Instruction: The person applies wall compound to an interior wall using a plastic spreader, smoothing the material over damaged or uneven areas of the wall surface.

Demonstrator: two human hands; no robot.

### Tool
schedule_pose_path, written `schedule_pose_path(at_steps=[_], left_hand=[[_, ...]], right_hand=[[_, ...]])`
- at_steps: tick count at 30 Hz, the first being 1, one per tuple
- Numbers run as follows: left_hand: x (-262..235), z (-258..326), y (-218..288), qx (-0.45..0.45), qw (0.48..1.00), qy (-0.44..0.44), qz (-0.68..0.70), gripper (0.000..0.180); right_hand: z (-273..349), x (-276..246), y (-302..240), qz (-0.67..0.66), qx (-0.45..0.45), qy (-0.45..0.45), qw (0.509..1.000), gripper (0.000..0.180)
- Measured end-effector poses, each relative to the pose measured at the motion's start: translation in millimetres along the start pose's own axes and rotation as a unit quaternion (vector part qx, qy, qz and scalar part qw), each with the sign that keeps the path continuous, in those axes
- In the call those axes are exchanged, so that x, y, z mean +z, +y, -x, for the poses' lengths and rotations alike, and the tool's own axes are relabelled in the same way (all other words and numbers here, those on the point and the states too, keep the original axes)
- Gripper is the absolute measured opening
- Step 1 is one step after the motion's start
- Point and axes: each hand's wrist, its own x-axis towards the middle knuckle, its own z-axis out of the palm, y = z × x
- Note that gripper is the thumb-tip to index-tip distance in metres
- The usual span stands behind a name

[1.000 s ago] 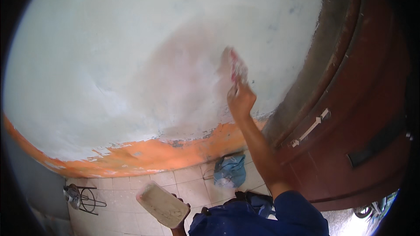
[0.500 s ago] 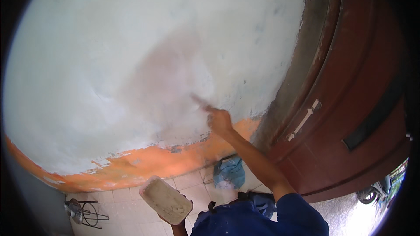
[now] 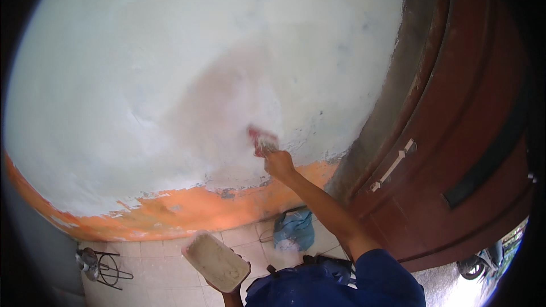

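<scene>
My right hand (image 3: 279,165) is closed around a putty knife with a red blade (image 3: 263,139), slightly blurred, against the pale wall (image 3: 148,79). A pinkish, damp-looking patch (image 3: 213,94) spreads over the skim coat to the upper left of the blade. Low in front of me, my left hand (image 3: 230,297) grips a shallow rectangular tray (image 3: 188,249) from beneath. Most of its fingers are hidden under the tray. Beige putty (image 3: 219,261) lies inside it.
A ragged orange band (image 3: 193,210) runs along the wall's foot. A blue plastic bag (image 3: 294,230) sits on the tiled floor (image 3: 162,264). To the right is a dark red door (image 3: 432,182); at left stands a metal stool-like stand (image 3: 111,270). A motorbike (image 3: 480,264) is outside.
My right hand has turned the putty knife, so its red blade now shows broadly instead of nearly edge-on. The left hand still holds the tray, and the view has shifted slightly.
</scene>
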Motion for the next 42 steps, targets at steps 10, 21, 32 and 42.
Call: schedule_pose_path(at_steps=[10,21,32,42], left_hand=[[49,-10,-17,0.123,0.987,0.072,-0.069,0.069],[58,-12,-25,0.219,0.947,0.162,-0.173,0.054],[92,-17,-35,0.092,0.983,0.141,-0.069,0.052],[104,11,-30,-0.012,0.997,0.081,0.011,0.063]], right_hand=[[-93,-101,31,0.125,0.085,0.220,0.964,0.034],[69,-38,-43,-0.415,0.307,0.044,0.855,0.020],[121,-168,-132,-0.759,0.490,-0.048,0.426,0.033],[122,-205,-198,-0.746,0.512,-0.079,0.419,0.037]])
